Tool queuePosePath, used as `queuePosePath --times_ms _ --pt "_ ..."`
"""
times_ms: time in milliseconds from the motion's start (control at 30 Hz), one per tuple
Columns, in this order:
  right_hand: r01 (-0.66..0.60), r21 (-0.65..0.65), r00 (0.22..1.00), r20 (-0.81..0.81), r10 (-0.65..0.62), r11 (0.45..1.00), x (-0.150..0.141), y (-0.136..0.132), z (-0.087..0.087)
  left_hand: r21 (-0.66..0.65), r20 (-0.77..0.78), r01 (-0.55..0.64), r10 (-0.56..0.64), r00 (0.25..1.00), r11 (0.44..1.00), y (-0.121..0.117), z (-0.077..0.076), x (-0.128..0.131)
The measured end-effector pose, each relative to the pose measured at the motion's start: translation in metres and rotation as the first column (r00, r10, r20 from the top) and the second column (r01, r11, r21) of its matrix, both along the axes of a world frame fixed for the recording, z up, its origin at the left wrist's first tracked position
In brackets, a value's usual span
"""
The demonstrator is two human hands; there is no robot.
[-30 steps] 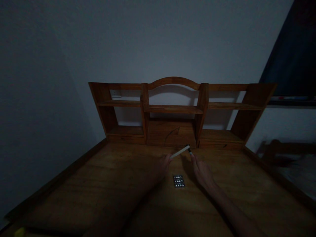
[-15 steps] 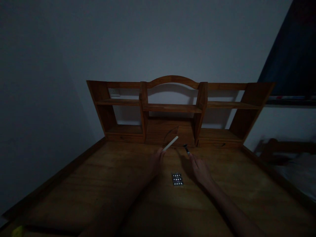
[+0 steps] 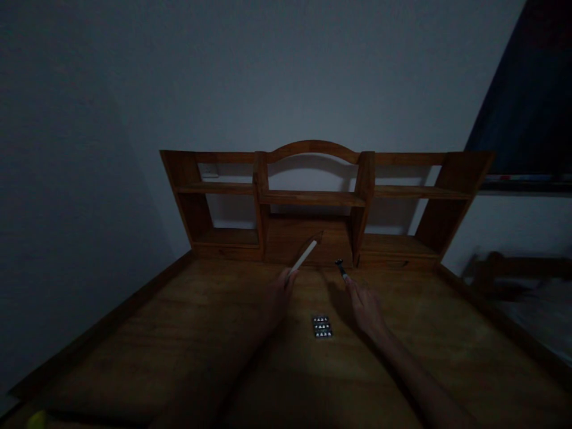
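My left hand is closed around the lower end of a slim white stick, which slants up and to the right. In my right hand is a thin dark tool with a small, wider shiny head at its far end; it is too dim to tell its kind. The stick and the tool are apart, with their tips raised in front of the shelf unit. Between my forearms, on the wooden desktop, lies a small dark flat pack with three rows of bright white pieces.
A wooden shelf unit stands along the back of the desktop against the wall. Raised wooden edges border the sides. A yellow object shows at the lower left corner. A dark window or board is at the upper right.
My left hand with the white stick has moved slightly left and down. The dark tool in my right hand has shifted a little to the right. The view has tilted slightly.
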State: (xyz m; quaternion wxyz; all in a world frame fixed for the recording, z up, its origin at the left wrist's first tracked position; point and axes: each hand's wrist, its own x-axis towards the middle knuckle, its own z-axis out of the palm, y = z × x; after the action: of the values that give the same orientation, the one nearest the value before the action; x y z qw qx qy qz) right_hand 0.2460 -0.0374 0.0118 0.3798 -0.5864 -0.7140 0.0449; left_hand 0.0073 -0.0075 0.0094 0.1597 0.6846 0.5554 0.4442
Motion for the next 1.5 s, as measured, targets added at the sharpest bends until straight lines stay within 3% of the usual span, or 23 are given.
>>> queuePosePath --times_ms 200,400,567,733,1000,1333,1500 --pt "-0.018 -0.003 0.998 0.065 0.018 1.000 -0.001 -0.001 0.001 -0.010 -0.114 0.212 -0.212 0.971 0.977 -0.002 -0.013 0.015" --pt "-0.021 -0.005 0.999 0.050 0.021 1.000 -0.001 0.000 0.001 -0.044 -0.023 0.115 -0.116 0.993 0.992 0.001 -0.011 0.009" --pt "-0.029 -0.036 0.998 0.054 0.031 0.999 -0.002 0.001 0.000 -0.027 -0.057 0.191 -0.192 0.980 0.981 -0.004 -0.005 0.009" --pt "-0.030 -0.027 0.994 0.108 0.032 0.999 -0.001 0.001 0.000 -0.123 -0.107 0.248 -0.261 0.959 0.961 -0.005 -0.006 0.015" --pt "-0.031 -0.064 0.995 0.094 0.037 0.997 -0.003 0.000 0.000 -0.102 -0.140 0.197 -0.210 0.968 0.975 -0.009 0.000 0.015" --pt "-0.002 -0.052 1.000 0.020 0.003 0.999 -0.003 -0.003 0.003 -0.084 -0.090 0.189 -0.197 0.976 0.978 -0.001 -0.011 0.010" --pt "-0.019 -0.036 0.999 0.037 0.020 0.999 -0.004 -0.004 0.005 -0.076 -0.071 0.183 -0.188 0.980 0.980 -0.003 -0.009 0.014"
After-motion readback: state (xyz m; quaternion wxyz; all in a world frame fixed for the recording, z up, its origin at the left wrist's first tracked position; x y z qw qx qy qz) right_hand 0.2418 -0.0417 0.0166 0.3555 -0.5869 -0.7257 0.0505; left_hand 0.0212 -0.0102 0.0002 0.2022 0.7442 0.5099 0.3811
